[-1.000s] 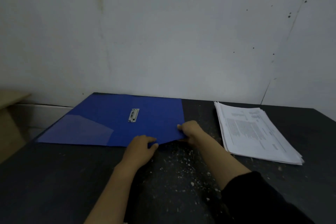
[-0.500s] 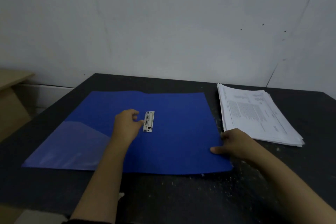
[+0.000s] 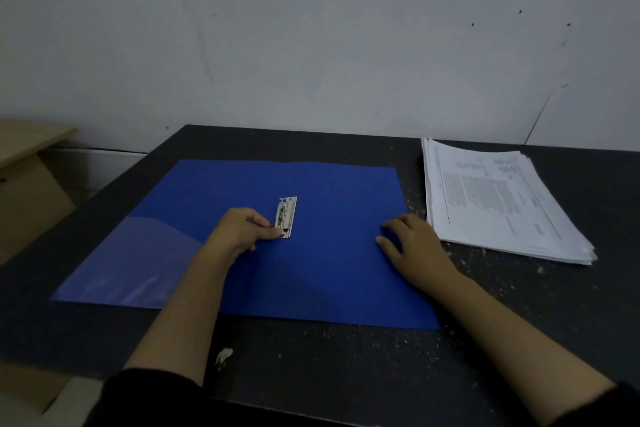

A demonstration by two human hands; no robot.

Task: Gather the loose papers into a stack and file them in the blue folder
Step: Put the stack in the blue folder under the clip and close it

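I see left hand [image 3: 242, 230] fingers curled, fingertips pinching at metal clip [image 3: 286, 217]. Right hand [image 3: 412, 246] flat, fingers straight, pressing on blue folder [image 3: 332, 274]. Both forearms extended forward.

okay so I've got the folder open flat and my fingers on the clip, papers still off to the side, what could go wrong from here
1. The left hand pinches the metal clip by its near end only; it could snap back on the fingers.
2. The paper stack is fanned at its edges, so sheets may slide apart when lifted.
3. The table is strewn with white flecks; the blue folder, held flat by the right hand, may pick them up.
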